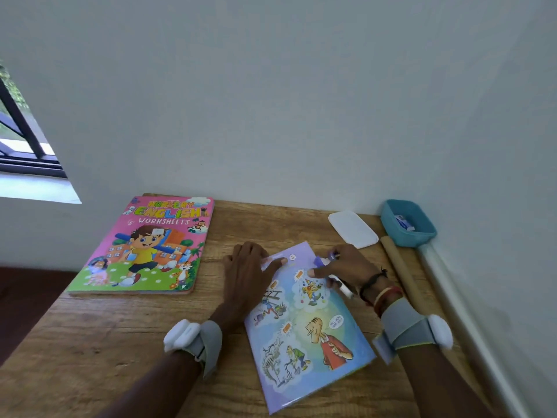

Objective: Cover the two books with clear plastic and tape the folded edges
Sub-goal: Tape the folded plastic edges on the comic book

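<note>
At lower centre of the frame, the cartoon book (307, 336) lies tilted on the wooden tabletop (105, 342); the left grip (250, 267), fingers straight and released, presses its upper left corner; the right grip (346, 267) clasps a purple-and-white object (321, 261) at the book's top edge; the pink worksheet book (141, 248) lies apart at centre left.

Worksheet book (141, 245): I see pink up top, green at the foot, yellow and green lettering.
Cartoon book (304, 333): lilac border, pale blue middle; I make out cartoon figures in red, green and orange.
Small tool (319, 261): purple cap, white body.
Table (90, 342): brown wood grain.
Basket (391, 226): teal.
Lid (352, 229): white.
Wrist straps (404, 324): grey with white pods on my feed.
</note>
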Action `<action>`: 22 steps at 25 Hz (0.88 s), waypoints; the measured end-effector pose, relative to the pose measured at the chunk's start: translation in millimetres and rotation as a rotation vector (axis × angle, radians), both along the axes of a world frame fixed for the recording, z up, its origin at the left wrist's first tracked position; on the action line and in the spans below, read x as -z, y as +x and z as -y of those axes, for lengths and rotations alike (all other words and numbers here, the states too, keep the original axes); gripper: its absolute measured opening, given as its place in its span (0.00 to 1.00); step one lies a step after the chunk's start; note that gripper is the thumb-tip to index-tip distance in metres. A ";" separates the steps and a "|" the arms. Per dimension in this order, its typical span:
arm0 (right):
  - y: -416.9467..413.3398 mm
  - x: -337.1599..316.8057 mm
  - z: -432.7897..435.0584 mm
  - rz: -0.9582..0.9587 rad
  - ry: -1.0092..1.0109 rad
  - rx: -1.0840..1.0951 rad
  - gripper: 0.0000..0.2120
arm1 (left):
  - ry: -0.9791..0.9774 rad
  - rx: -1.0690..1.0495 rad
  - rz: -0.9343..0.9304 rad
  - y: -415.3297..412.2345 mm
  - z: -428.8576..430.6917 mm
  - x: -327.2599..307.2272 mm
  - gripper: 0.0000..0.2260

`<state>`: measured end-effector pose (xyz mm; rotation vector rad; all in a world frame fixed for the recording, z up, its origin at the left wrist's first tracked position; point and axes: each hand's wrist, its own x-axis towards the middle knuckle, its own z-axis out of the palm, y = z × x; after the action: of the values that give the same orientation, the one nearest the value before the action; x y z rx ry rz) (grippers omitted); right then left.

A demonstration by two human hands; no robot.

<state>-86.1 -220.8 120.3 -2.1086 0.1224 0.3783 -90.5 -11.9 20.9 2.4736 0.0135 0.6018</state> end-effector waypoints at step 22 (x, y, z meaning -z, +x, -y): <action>52.7 -2.4 -67.7 0.048 0.473 0.093 0.05 | -0.070 -0.227 -0.041 1.6 -8.8 -4.8 0.24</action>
<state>-33.3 -153.1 122.7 -1.6371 0.0922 0.2692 -88.9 -3.1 25.7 2.4331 0.3301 0.6332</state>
